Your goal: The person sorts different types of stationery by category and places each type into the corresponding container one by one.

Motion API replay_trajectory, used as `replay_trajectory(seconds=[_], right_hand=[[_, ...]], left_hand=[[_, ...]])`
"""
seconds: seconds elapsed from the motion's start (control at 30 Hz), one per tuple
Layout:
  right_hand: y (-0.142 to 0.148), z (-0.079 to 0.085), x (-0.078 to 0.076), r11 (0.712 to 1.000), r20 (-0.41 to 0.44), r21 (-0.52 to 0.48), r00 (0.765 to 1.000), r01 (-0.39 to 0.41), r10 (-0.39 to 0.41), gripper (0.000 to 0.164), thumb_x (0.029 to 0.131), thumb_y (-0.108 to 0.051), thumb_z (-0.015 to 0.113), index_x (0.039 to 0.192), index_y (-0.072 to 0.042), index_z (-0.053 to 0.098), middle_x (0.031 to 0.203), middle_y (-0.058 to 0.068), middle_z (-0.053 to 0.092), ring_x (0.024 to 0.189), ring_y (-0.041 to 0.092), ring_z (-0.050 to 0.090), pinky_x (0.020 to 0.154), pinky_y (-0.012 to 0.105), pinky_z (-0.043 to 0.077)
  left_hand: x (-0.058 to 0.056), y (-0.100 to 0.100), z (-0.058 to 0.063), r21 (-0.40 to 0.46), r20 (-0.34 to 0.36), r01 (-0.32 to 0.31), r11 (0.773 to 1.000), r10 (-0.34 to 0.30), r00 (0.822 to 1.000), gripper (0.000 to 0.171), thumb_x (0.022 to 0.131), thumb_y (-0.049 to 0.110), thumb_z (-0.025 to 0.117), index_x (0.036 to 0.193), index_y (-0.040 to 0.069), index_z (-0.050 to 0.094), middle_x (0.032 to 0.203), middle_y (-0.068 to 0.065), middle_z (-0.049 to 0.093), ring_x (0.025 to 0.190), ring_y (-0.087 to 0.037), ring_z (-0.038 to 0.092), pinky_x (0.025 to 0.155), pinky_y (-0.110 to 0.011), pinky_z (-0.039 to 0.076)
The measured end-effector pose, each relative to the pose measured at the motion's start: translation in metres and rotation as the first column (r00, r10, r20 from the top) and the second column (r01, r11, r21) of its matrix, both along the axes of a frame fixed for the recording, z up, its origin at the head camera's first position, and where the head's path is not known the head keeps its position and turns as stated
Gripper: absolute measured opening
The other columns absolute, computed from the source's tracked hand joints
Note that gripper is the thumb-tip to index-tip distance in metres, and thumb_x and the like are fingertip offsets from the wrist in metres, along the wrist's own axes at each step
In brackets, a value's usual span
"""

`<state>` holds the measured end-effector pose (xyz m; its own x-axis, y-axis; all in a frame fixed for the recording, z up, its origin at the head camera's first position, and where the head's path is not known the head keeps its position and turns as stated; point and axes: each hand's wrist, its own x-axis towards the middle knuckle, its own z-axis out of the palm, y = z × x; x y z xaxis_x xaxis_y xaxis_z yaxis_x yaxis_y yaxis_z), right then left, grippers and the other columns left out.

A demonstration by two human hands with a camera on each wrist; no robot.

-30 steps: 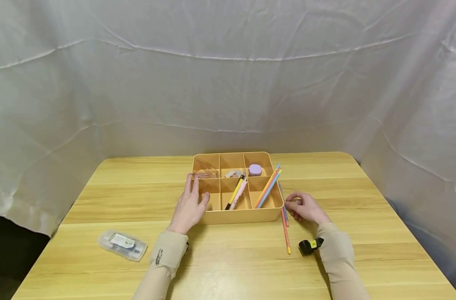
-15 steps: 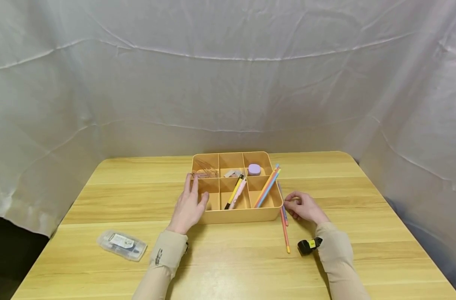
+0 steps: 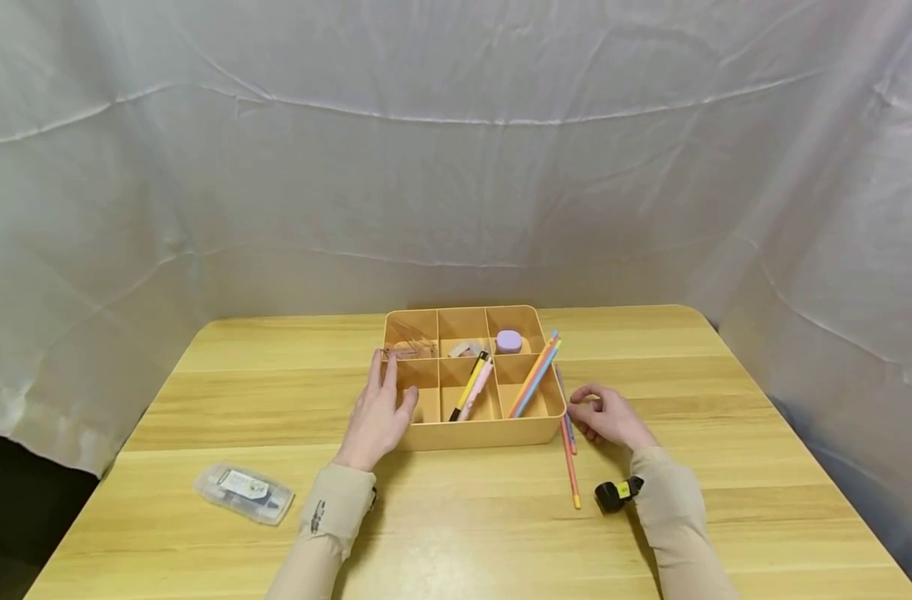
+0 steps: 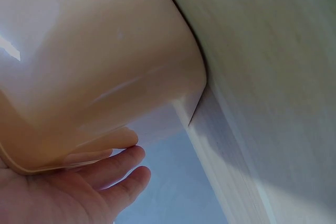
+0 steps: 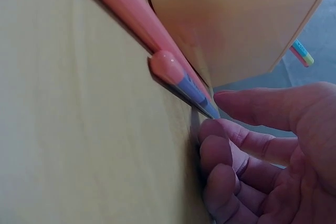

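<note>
A tan desk organizer with several compartments stands on the table. My left hand rests on its left wall, thumb spread over the front left compartment. In the left wrist view its straight fingers lie along the outer side. To the right of the organizer, my right hand pinches a purple pencil with a pink end between thumb and index finger, other fingers curled. A red pencil with a yellow end lies beside it on the table. The purple pencil's far end is hidden by my fingers.
The organizer holds a yellow-black marker, a pink pen, several pencils, a lilac rounded item and small pale pieces. A clear plastic case lies at left. A black device sits by my right cuff.
</note>
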<state>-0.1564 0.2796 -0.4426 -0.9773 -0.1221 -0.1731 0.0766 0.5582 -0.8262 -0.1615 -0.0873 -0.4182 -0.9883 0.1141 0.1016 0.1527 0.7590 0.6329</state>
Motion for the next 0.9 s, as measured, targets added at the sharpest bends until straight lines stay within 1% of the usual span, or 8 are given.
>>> replay_trajectory(seconds=[0.2, 0.33, 0.4, 0.5, 0.8, 0.9], right_hand=[[-0.0021, 0.0017, -0.0005, 1.0, -0.007, 0.019, 1.0, 0.004, -0.004, 0.031, 0.099, -0.019, 0.061, 0.118, 0.005, 0.055, 0.065, 0.001, 0.059, 0.055, 0.011, 0.054, 0.053, 0.026, 0.051], [-0.0037, 0.0025, 0.0, 0.999, -0.016, 0.053, 1.0, 0.001, 0.0, 0.033, 0.099, -0.021, 0.06, 0.118, 0.005, 0.055, 0.064, 0.001, 0.059, 0.054, 0.01, 0.054, 0.053, 0.026, 0.05], [-0.0046, 0.0024, 0.0001, 0.997, -0.012, 0.072, 1.0, 0.014, -0.013, 0.032, 0.099, -0.021, 0.061, 0.117, 0.004, 0.056, 0.064, 0.0, 0.059, 0.054, 0.01, 0.054, 0.053, 0.026, 0.049], [-0.0061, 0.0026, 0.0001, 0.995, -0.014, 0.095, 1.0, 0.015, -0.014, 0.032, 0.098, -0.021, 0.061, 0.118, 0.004, 0.055, 0.064, 0.0, 0.06, 0.055, 0.01, 0.054, 0.054, 0.026, 0.049], [-0.0084, 0.0018, -0.0008, 0.991, -0.003, 0.122, 0.999, 0.046, -0.046, 0.031, 0.098, -0.02, 0.062, 0.117, 0.002, 0.056, 0.065, -0.001, 0.06, 0.057, 0.012, 0.055, 0.055, 0.026, 0.049], [-0.008, 0.0024, -0.0006, 0.99, -0.011, 0.135, 0.999, 0.04, -0.039, 0.032, 0.098, -0.022, 0.062, 0.118, 0.003, 0.056, 0.064, -0.001, 0.059, 0.056, 0.012, 0.055, 0.056, 0.027, 0.049]], left_hand=[[-0.0005, -0.0002, 0.001, -0.001, 0.0, 0.0, 1.0, 0.0, 1.0, 0.073, 0.105, 0.037, 0.046, 0.162, 0.005, 0.015, 0.17, -0.019, 0.0, 0.141, -0.056, 0.037, 0.116, -0.068, 0.032], [-0.0003, -0.0004, 0.001, -0.001, 0.002, 0.0, 1.0, 0.0, 1.0, 0.072, 0.105, 0.037, 0.046, 0.162, 0.005, 0.014, 0.17, -0.019, 0.0, 0.141, -0.056, 0.037, 0.117, -0.067, 0.032], [-0.0001, -0.0004, 0.0009, -0.001, 0.003, 0.001, 1.0, -0.001, 1.0, 0.072, 0.105, 0.037, 0.046, 0.162, 0.005, 0.015, 0.17, -0.019, 0.0, 0.141, -0.055, 0.037, 0.117, -0.067, 0.031], [0.0002, -0.0005, 0.0011, 0.001, 0.002, 0.002, 1.0, -0.002, 1.0, 0.072, 0.105, 0.037, 0.045, 0.162, 0.004, 0.015, 0.17, -0.02, 0.0, 0.142, -0.055, 0.037, 0.117, -0.067, 0.031], [0.0003, -0.0008, 0.0015, 0.002, 0.0, 0.002, 1.0, -0.002, 1.0, 0.072, 0.105, 0.036, 0.045, 0.162, 0.004, 0.015, 0.17, -0.019, 0.001, 0.141, -0.055, 0.037, 0.117, -0.066, 0.031], [0.0001, -0.0006, 0.0017, 0.003, 0.001, 0.001, 1.0, -0.001, 1.0, 0.072, 0.105, 0.036, 0.046, 0.162, 0.005, 0.015, 0.17, -0.019, 0.0, 0.141, -0.055, 0.037, 0.117, -0.066, 0.031]])
